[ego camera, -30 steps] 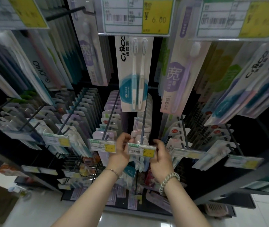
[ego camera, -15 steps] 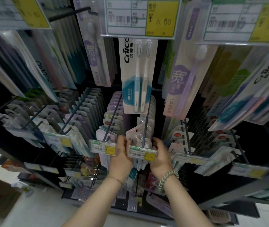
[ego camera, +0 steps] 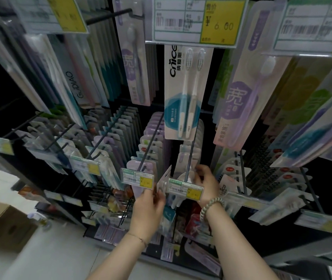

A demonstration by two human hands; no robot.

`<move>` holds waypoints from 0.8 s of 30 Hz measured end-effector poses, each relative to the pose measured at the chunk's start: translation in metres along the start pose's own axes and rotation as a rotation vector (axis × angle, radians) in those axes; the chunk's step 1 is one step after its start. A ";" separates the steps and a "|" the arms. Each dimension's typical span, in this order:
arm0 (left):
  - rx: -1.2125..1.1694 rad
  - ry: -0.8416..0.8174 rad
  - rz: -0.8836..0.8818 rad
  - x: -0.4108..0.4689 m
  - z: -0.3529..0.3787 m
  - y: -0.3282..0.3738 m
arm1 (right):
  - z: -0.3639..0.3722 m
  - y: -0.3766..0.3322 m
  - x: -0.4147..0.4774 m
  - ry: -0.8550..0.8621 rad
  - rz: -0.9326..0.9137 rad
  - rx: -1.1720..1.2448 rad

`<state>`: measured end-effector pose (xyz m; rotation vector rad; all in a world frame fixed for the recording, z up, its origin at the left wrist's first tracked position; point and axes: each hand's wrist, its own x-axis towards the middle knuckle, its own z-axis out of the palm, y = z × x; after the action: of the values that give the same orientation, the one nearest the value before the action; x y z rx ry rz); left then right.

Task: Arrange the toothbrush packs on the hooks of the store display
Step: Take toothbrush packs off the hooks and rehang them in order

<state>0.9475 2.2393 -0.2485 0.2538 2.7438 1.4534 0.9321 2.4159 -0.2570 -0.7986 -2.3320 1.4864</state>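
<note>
1. Since half a second ago the left hand (ego camera: 151,203) has dropped back from the price tag (ego camera: 185,188). It has a toothbrush pack (ego camera: 164,181) with it, which now stands tilted just left of the tag, off the hook (ego camera: 191,150).
2. Over the same time the right hand (ego camera: 206,183) has pushed further up behind the tag, onto the hanging packs (ego camera: 182,158).
3. My reading is that one pack is loose in the hand and must be threaded onto the rod past the tag. The rest of that row hangs in place.
4. Left fingers (ego camera: 158,196) are closed in a pinch on the lower part of the loose pack.
5. Right fingers (ego camera: 199,170) are curled, gripping the front hanging pack beside the rod. How firmly they grip cannot be told.
</note>
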 end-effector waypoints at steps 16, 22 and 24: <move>-0.092 -0.013 0.044 -0.018 -0.015 -0.021 | 0.004 0.005 0.004 -0.024 -0.023 0.057; -0.111 0.001 0.004 -0.012 -0.017 -0.028 | 0.001 -0.011 0.002 -0.087 0.160 0.345; -0.130 0.003 -0.004 -0.010 -0.018 -0.030 | 0.003 -0.012 0.002 -0.082 0.192 0.422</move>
<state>0.9520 2.2062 -0.2637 0.2428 2.6357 1.6239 0.9256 2.4106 -0.2480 -0.8722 -1.9260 2.0334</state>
